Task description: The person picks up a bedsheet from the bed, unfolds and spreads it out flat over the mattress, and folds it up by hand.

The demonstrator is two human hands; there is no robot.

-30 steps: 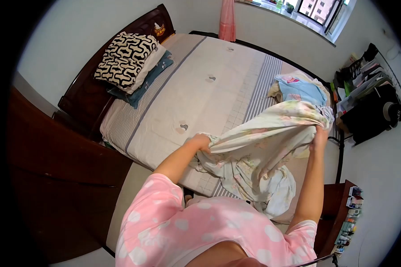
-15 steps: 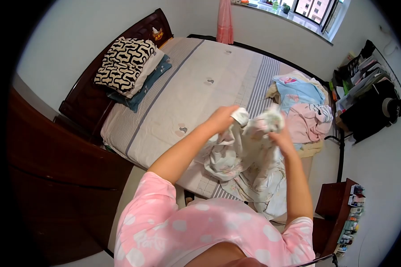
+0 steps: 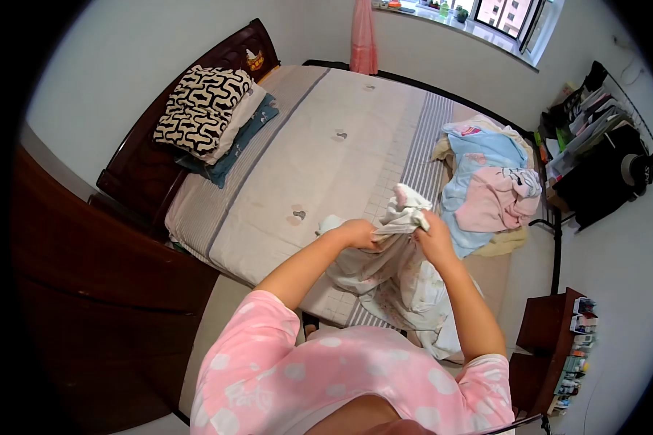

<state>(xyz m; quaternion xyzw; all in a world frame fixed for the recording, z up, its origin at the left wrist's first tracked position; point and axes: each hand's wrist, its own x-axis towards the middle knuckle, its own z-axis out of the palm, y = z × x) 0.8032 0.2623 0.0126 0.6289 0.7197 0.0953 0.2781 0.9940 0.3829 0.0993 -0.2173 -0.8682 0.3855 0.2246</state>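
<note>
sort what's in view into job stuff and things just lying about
In the job:
rumpled pale floral cloth, held in left grip and right grip
pale grey-striped bedsheet, under it

Apparently lying about:
light-blue printed cloth
crumpled pink cloth
black-and-cream patterned fabric bundle

upper left: squiggly black-and-cream pillow (image 3: 199,109), brown headboard (image 3: 225,54) behind | top middle: pink curtain (image 3: 363,40) | top right: window (image 3: 502,16), little green plant (image 3: 461,14) beside it | right: black clothes (image 3: 598,194), hat (image 3: 631,171) | lower right: lots of small bottles (image 3: 577,362) | lower left: big brown cupboard (image 3: 98,312)
</note>
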